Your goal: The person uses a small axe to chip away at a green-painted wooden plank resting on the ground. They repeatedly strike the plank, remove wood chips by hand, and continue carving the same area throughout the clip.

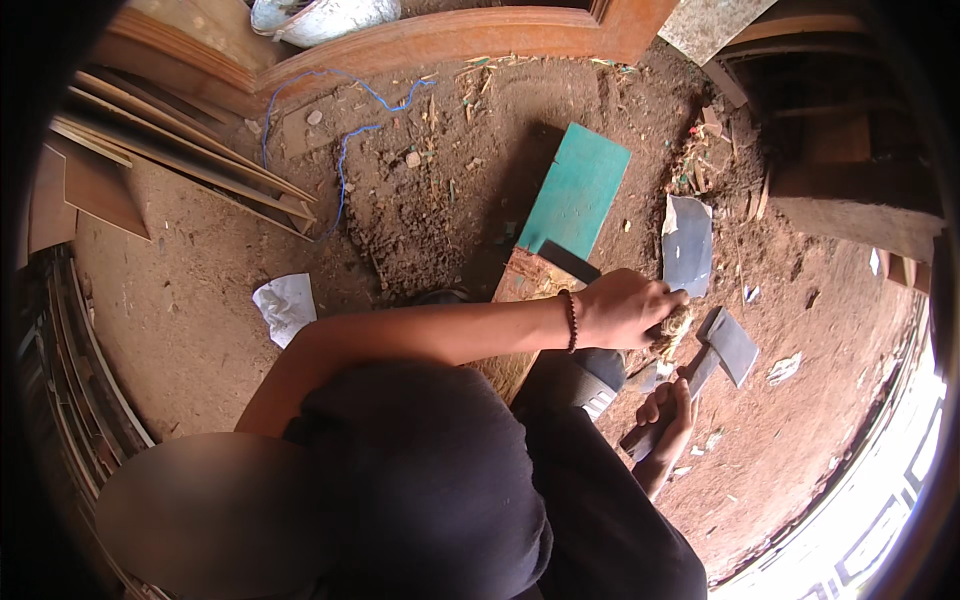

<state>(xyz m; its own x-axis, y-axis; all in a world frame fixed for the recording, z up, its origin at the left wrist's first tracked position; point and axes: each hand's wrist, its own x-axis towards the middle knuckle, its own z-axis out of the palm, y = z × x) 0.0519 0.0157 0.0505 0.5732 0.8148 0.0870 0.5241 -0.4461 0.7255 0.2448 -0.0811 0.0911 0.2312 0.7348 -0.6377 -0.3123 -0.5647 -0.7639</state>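
My left arm reaches across to the right, a beaded bracelet at its wrist. My left hand is closed on a frayed, straw-coloured piece whose kind I cannot make out. Below it, my right hand grips the handle of a hatchet, its broad grey blade pointing up and to the right. Beyond my left forearm lies a wooden block with a green-painted surface. Its near end is bare, rough wood, and my forearm hides part of it. A sandalled foot is beside the wood, partly under my left hand.
Thin boards lean at the left. A brown wooden frame and a whitish basin stand at the back. Blue string, crumpled white paper, a grey sheet and wood chips lie on the dirt floor.
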